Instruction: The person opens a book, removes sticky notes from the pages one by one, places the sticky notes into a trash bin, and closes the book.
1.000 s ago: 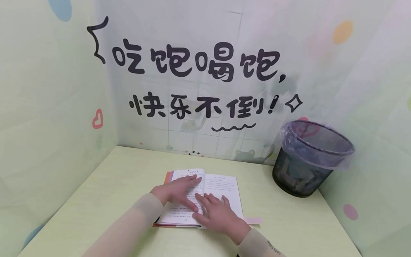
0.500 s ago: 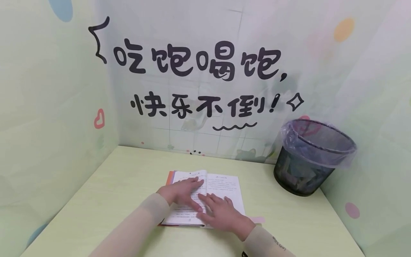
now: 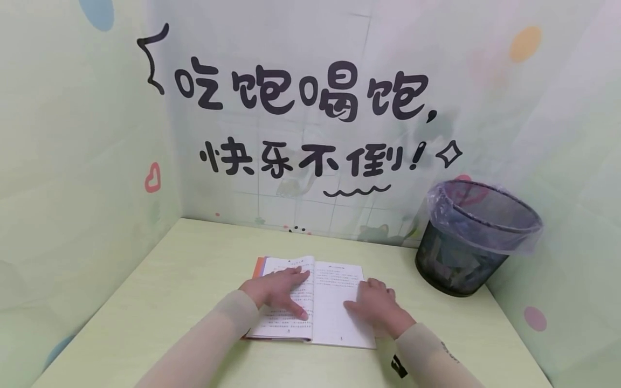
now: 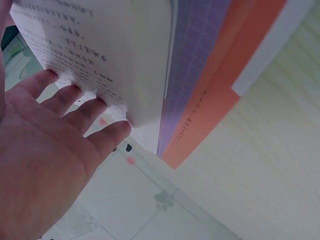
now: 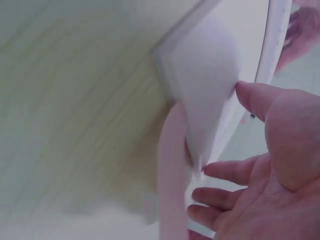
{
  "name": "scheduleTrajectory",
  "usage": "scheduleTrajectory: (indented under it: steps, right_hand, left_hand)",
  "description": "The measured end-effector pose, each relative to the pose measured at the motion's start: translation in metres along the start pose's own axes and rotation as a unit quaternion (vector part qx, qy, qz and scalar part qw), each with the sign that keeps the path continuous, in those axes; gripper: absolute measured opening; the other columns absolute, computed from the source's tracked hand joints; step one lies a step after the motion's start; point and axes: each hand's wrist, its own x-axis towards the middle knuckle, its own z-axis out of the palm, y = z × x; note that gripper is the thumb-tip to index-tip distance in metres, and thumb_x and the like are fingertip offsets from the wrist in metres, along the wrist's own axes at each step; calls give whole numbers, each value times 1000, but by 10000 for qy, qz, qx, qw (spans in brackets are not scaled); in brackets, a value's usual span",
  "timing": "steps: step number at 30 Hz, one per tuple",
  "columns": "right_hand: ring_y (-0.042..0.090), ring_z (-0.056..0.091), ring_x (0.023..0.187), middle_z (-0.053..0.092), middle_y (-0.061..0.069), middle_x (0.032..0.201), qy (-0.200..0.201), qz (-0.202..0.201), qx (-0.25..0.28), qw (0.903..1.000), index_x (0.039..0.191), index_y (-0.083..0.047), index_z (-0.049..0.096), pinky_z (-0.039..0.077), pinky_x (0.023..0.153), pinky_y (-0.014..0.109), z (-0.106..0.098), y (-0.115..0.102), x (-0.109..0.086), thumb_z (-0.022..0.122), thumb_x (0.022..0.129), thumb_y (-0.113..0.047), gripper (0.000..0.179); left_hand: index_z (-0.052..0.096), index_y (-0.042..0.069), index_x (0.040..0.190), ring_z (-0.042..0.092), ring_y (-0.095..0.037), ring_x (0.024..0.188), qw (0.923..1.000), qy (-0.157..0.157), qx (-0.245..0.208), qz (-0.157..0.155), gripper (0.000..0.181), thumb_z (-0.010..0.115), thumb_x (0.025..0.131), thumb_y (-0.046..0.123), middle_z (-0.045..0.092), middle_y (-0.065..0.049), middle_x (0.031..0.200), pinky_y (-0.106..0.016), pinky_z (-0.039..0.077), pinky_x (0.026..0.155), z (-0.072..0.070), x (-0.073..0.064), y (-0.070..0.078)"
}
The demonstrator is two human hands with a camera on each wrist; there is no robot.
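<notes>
An open book (image 3: 335, 323) lies on the table, printed pages up. My left hand (image 3: 278, 291) rests on its left page with fingers spread; in the left wrist view the fingertips (image 4: 117, 131) touch the printed page. Beneath the pages show purple and orange cover layers (image 4: 200, 115). At the right page's outer edge is my right hand (image 3: 378, 304), its thumb on the page. In the right wrist view the index fingertip (image 5: 210, 169) meets the page edge, while the other fingers sit beside it. A pink paper strip (image 5: 172, 175) sticks out from the book there.
A black mesh waste bin (image 3: 458, 264) with a clear plastic liner stands at the back right of the pale table (image 3: 160, 291). Behind it rises a wall (image 3: 301, 210) with large black lettering. A small black item (image 3: 399, 366) shows under my right wrist.
My right hand has moved from the book's middle out to the right page's outer edge, uncovering that page. My left hand stays on the left page.
</notes>
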Motion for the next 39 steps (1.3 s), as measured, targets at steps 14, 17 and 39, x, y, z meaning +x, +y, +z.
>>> scheduleTrajectory:
  steps: [14, 17, 39]
  right_hand:
    - [38, 56, 114, 61, 24, 128, 68, 395, 467, 9981, 143, 15, 54, 49, 108, 62, -5, 12, 7, 81, 97, -45, 80]
    - [40, 58, 118, 61, 26, 133, 62, 376, 510, 9980, 145, 14, 54, 50, 109, 63, -9, 9, 4, 81, 98, -43, 79]
    - [41, 63, 136, 63, 23, 151, 204, -411, 2292, 9723, 156, 0, 52, 55, 112, 61, -38, -16, -7, 63, 112, -36, 58]
  left_hand:
    - [39, 23, 172, 28, -36, 169, 10000, 33, -44, 22, 111, 93, 82, 58, 29, -8, 183, -59, 28, 137, 1, 0, 1]
    - [39, 22, 172, 29, -37, 169, 10000, 41, -3, 58, 111, 93, 82, 58, 30, -9, 182, -60, 29, 136, 0, 1, 0]
    - [35, 25, 174, 25, -37, 170, 10000, -17, 88, 13, 112, 90, 84, 62, 24, -5, 185, -62, 27, 137, 3, 3, -3]
